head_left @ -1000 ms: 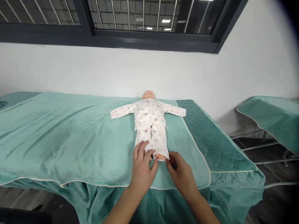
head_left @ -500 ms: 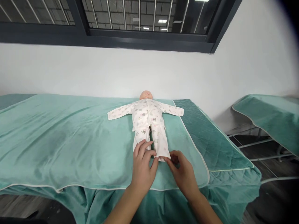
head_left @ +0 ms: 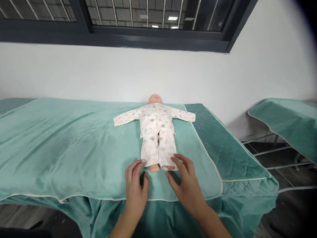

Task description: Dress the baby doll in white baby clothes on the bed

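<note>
A baby doll lies on its back, arms spread, its head toward the wall. It wears a white printed jacket and matching trousers. One bare foot pokes out of the trouser leg on the left; toes peek from the leg on the right. My left hand, fingers apart, is beside the left cuff with its fingertips at the fabric's edge. Over the right cuff, my right hand has its fingers spread, the fingertips at the hem. Neither hand grips anything I can see.
Under the doll is a light green blanket with pale piping, over a darker quilted bed cover. A white wall and a dark window frame stand behind. Another green-covered bed with metal rails is at the right.
My left hand has moved left from the right trouser leg to the left cuff. My right hand has opened off the right cuff. The legs now lie closer together and the left foot shows.
</note>
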Demonstrator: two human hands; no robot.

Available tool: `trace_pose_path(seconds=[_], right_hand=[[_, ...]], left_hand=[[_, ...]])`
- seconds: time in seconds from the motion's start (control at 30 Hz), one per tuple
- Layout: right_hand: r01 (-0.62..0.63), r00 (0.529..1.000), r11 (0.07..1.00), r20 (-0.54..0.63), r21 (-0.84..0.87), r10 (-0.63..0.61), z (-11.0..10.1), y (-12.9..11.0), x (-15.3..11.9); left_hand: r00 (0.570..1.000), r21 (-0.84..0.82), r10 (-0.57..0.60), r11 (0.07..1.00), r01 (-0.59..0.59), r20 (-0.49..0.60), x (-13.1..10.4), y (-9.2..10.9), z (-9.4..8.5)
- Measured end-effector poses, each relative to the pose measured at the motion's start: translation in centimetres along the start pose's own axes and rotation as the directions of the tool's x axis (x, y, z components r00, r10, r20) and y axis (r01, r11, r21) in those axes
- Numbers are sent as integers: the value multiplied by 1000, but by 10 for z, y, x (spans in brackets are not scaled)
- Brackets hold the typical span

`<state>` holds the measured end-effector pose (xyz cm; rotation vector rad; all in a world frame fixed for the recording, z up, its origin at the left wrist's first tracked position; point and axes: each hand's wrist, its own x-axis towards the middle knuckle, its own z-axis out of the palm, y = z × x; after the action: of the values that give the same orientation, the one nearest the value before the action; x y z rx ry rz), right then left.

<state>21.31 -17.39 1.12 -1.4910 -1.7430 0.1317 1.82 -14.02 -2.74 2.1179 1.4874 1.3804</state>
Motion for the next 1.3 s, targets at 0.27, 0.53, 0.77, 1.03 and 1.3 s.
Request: trace_pose_path(seconds=[0.27, 0.53, 0.77, 1.03, 1.3], right_hand=[[117, 990, 974, 101, -196, -98, 21, -24, 37], [154, 987, 956, 73, -248, -140, 32, -24, 39], [92, 994, 959, -39, -268, -106, 36, -18, 39], [156, 986, 978, -44, -139, -164, 23, -18, 34], [159, 986, 987, -41, 6, -159, 17, -19, 22]], left_hand=[[997, 81, -50, 996, 46, 58, 27, -1, 5], [947, 223, -245, 954, 199, 205, 40, 6, -3], [831, 453, -465, 838, 304, 303, 54, 24, -12], [838, 130, -404, 914, 384, 366, 45, 20, -21], [878, 33, -323, 942, 334, 354, 27, 14, -22]])
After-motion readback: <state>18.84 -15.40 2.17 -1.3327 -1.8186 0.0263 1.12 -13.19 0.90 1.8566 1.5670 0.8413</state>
